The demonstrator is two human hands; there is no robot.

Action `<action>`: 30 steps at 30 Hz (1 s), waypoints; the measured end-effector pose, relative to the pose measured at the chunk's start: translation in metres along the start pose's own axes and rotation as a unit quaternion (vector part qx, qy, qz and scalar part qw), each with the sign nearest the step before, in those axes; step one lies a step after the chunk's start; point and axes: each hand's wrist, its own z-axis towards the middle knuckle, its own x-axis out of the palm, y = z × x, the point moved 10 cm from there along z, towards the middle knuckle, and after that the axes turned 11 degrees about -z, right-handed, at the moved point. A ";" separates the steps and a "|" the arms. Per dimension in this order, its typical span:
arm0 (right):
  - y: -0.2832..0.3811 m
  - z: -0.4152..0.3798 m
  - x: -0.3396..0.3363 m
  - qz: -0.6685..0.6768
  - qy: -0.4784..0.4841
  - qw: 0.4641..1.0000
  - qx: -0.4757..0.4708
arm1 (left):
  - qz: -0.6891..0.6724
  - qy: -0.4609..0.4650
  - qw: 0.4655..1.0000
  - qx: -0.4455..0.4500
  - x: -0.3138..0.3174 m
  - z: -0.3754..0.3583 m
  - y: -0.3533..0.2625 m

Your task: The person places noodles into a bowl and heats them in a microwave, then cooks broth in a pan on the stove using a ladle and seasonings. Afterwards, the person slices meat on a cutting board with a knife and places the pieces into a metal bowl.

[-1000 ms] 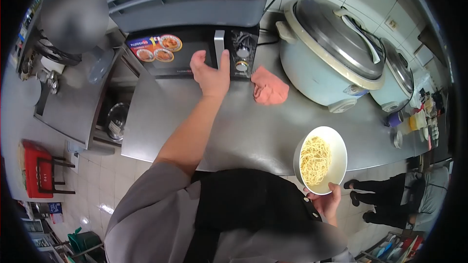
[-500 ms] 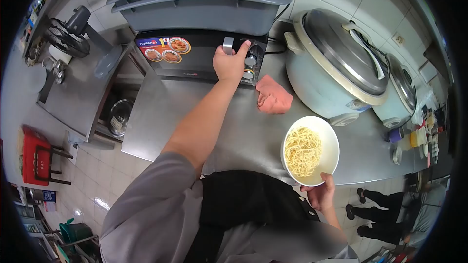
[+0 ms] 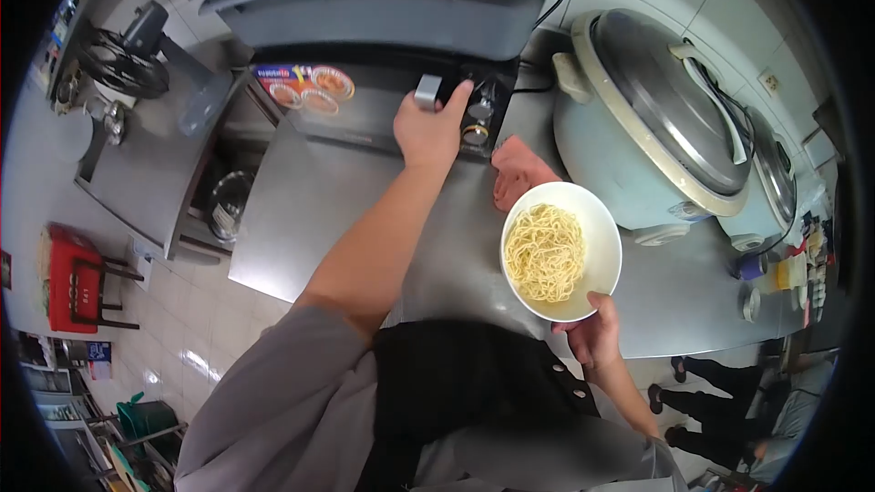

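My left hand (image 3: 427,130) is stretched forward and grips the silver handle (image 3: 426,89) of the black microwave (image 3: 351,109) at the back of the steel counter (image 3: 319,210). Food stickers (image 3: 305,84) mark the microwave door, and its knobs (image 3: 478,123) sit just right of my fingers. My right hand (image 3: 592,333) holds a white bowl (image 3: 604,228) of pale noodles (image 3: 544,251) by its near rim, above the counter's front edge. The bowl partly covers a pink cloth (image 3: 518,167) lying on the counter.
Stacked grey crates (image 3: 392,0) rest on the microwave. A large rice cooker (image 3: 656,118) and a second one (image 3: 775,173) stand to the right, with small containers (image 3: 784,269) beyond. A fan (image 3: 118,59), a lower steel table (image 3: 155,173) and a red stool (image 3: 68,278) are left. Another person's legs (image 3: 729,401) show bottom right.
My left hand went from open in front of the microwave to closed on its door handle. My right hand carried the noodle bowl left and forward, over the counter and the pink cloth.
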 end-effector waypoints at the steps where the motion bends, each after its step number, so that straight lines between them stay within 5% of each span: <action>1: 0.002 0.003 0.001 0.001 0.011 1.000 -0.002 | -0.018 0.018 1.000 -0.003 -0.003 -0.003 0.004; 7: 0.004 0.033 0.018 -0.049 0.054 0.997 0.004 | -0.137 0.102 0.984 0.052 -0.080 -0.038 0.003; 18: -0.025 0.136 0.214 -0.141 0.175 0.967 0.116 | -0.175 -0.007 0.984 -0.016 -0.250 -0.055 -0.010; 22: -0.027 0.201 0.283 -0.143 0.147 0.974 0.095 | -0.117 0.043 0.992 -0.013 -0.291 -0.046 0.011; 30: 0.000 0.322 0.341 -0.154 0.039 0.987 0.037 | -0.216 0.165 0.962 -0.028 -0.293 -0.048 -0.001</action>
